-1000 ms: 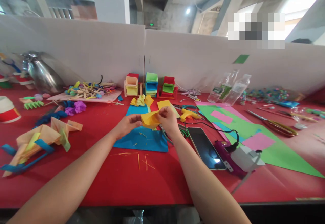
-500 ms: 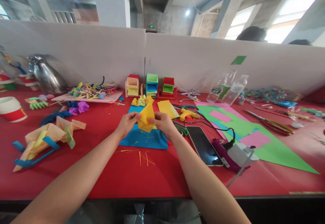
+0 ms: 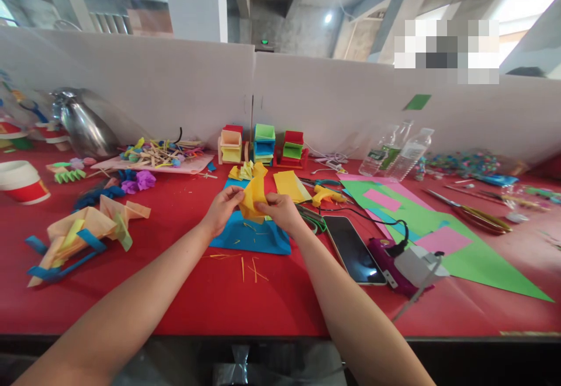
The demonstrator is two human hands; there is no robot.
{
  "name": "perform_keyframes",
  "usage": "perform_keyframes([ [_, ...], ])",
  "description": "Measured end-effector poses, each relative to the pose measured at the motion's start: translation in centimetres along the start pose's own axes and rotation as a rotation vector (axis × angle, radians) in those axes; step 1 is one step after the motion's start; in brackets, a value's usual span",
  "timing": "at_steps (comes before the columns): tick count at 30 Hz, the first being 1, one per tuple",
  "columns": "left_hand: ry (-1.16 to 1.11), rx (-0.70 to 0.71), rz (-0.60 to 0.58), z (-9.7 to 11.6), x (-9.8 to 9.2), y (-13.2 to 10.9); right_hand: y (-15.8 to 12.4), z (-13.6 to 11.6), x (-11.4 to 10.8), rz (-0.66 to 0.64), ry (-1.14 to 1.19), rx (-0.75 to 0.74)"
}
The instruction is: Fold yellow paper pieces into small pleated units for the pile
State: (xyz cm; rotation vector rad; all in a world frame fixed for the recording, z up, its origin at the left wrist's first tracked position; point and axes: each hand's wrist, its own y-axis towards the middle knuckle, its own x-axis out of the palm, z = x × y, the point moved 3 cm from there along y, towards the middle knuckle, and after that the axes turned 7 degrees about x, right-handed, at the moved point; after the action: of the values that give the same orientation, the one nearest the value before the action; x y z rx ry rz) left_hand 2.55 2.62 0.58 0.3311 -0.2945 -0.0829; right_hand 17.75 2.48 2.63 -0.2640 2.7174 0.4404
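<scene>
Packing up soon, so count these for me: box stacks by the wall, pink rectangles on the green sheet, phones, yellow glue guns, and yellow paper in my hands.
Box stacks: 3
Pink rectangles on the green sheet: 2
Phone: 1
Yellow glue gun: 1
Yellow paper, pinched by left hand and right hand: 1
Total: 8

Bare tabletop (image 3: 210, 304) nearside — phone (image 3: 354, 250) rightward

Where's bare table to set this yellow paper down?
Bare red tabletop lies along the near edge, in front of the blue sheet, and between that sheet and the peach paper craft. Right of the yellow paper is crowded: phone, glue gun, green sheet.
</scene>
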Motion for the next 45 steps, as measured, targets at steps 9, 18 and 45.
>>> perform_keyframes([
  [9,0.199,0.089,-0.029,-0.3,-0.3,0.3,-0.2,-0.8,0.1,0.04,-0.154,-0.087],
  [18,0.369,0.153,-0.236,0.7,-0.6,0.1,-0.2,-0.8,-0.5,0.073,-0.101,-0.03],
  [45,0.096,0.045,-0.031,0.4,-0.4,0.2,0.1,0.0,-0.8,0.213,-0.125,-0.026],
])
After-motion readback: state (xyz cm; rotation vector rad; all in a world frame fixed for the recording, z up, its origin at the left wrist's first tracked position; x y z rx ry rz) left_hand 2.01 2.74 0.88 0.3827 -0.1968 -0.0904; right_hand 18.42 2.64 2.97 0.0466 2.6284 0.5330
